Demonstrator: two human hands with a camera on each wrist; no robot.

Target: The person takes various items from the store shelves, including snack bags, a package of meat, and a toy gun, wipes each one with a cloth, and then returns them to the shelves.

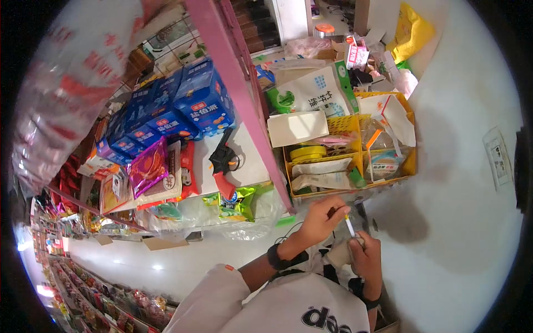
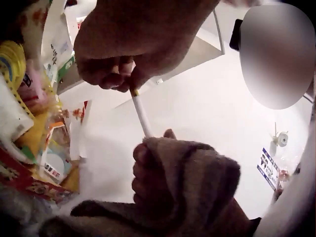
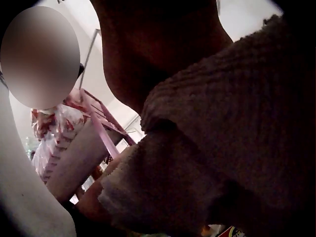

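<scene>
A slim white stick (image 1: pixel 350 226) with a yellowish upper end stands slightly tilted between the two hands. The left hand (image 1: pixel 325 222) pinches that end, and in the left wrist view its fingertips meet the stick (image 2: pixel 141 116). Below, the right hand (image 1: pixel 366 258) grips the lower part together with a greyish cloth (image 1: pixel 338 255). This cloth (image 2: pixel 202 173) drapes over the right hand (image 2: pixel 148 182) and hides much of it. In the right wrist view the cloth (image 3: pixel 222 98) fills most of the picture, with the fingers hidden.
Ahead stands a yellow basket (image 1: pixel 411 172) of packets and tape. On the left, a pink-framed shelf (image 1: pixel 250 83) holds blue boxes (image 1: pixel 205 100), a toy revolver (image 1: pixel 223 161) and snack bags. A pale wall (image 1: pixel 466 222) is at the right.
</scene>
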